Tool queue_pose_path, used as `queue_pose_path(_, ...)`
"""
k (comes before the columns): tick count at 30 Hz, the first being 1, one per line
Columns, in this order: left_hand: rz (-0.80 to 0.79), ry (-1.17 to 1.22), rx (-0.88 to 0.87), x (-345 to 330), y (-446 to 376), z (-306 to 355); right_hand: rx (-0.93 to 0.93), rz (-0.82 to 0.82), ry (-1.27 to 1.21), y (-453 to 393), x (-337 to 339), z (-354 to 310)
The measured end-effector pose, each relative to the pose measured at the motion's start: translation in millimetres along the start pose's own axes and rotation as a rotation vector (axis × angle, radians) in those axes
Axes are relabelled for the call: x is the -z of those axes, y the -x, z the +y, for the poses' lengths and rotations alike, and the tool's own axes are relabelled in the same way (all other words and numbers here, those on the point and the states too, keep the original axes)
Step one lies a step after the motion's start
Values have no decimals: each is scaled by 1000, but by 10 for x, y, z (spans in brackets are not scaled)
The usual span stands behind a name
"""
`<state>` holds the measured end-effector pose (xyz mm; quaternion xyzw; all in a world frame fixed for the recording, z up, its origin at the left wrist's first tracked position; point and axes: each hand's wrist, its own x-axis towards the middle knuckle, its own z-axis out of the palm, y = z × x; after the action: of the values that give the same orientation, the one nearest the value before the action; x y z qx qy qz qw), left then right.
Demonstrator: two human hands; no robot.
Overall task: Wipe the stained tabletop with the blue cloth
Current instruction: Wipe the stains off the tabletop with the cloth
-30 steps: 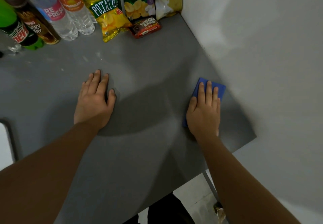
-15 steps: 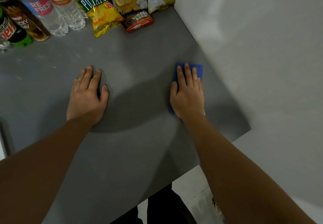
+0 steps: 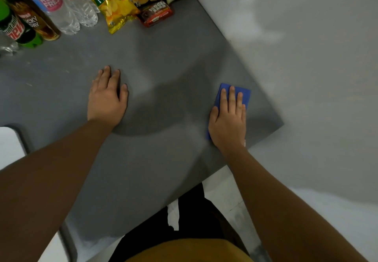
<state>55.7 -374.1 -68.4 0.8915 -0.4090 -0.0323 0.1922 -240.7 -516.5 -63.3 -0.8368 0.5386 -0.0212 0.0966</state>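
A plain white painted wall (image 3: 306, 57) is seen along the right edge of the grey table, meeting a second wall at the far right corner. Soft shadows are cast across it. Pale floor tiles (image 3: 221, 188) are visible below the near edge. A white surface with a rounded grey metal frame (image 3: 22, 141) is placed beside the left edge.

Drink bottles (image 3: 51, 8), potato chip bags (image 3: 114, 2) and a fudge bar packet (image 3: 156, 13) line the far edge, beside the wall (image 3: 296, 36).
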Motion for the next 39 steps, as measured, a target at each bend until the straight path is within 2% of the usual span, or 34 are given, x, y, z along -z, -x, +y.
queue_pose_path(6, 32, 69, -3, 141, 106, 192, 179, -83, -25, 512, -179, -465)
queue_pose_path(12, 25, 77, -39, 317, 416, 473, 371, -150, -80, 137, -73, -549)
queue_pose_path(19, -18, 69, -9, 453, 684, 390, 360, -118, -72, -26, 17, -346)
queue_pose_path(24, -10, 90, -3, 561, 775, 266, 315, -97, -98, 353, -22, -251)
queue_pose_path(28, 10, 92, 7, 616, 826, 193, 319, -139, -68, 802, -118, -310)
queue_pose_path(34, 22, 102, 17, 647, 895, 95, 468, -163, -51, 1301, -297, -745)
queue_pose_path(39, 17, 117, 4, 684, 959, 20, 560, -195, -58, 1204, -377, -1086)
